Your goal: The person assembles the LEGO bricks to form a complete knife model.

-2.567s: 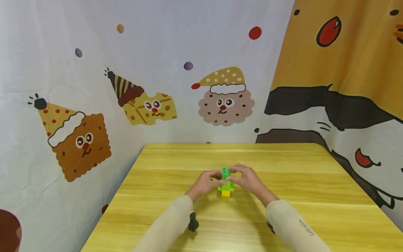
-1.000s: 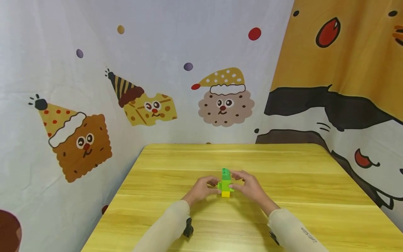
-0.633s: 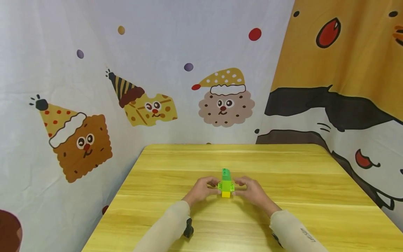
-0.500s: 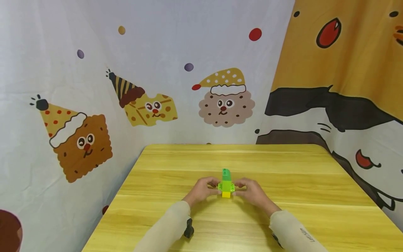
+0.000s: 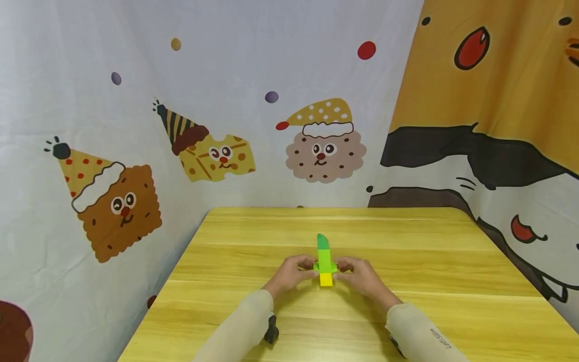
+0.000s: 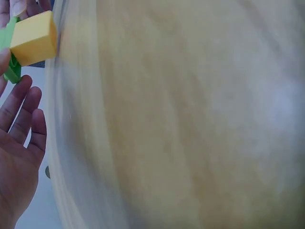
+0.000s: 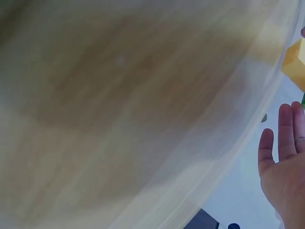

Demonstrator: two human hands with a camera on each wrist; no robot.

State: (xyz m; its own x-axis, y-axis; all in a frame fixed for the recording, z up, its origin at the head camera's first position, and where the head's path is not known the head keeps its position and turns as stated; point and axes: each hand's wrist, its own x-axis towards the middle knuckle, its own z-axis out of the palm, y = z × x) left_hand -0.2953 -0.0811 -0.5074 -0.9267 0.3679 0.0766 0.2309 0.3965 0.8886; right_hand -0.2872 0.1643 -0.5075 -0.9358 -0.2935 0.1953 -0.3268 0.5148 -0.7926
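A small stack of toy building bricks (image 5: pixel 324 260) is between both hands in the head view. It has a yellow brick (image 5: pixel 326 279) at the bottom, a lime plate with studs sticking out on both sides, a lime brick, and a darker green curved brick (image 5: pixel 322 242) on top. My left hand (image 5: pixel 291 271) pinches the plate's left end between thumb and fingers. At the right end, my right hand (image 5: pixel 359 274) pinches it likewise. The stack leans back, its top away from me. The left wrist view shows the yellow brick (image 6: pixel 35 38) beside loosely spread fingers.
A wood-grain table (image 5: pixel 253 231) lies beneath. Behind it hangs a white cloth (image 5: pixel 217 70) printed with cartoon snacks, and a yellow-and-black printed cloth (image 5: pixel 511 100) at the right. A black device (image 5: pixel 271 330) sits at the left sleeve.
Both hands have come down from the upper bricks to the plate's two ends and taken hold there. The stack, upright before, now tilts backward with its yellow bottom slightly nearer me.
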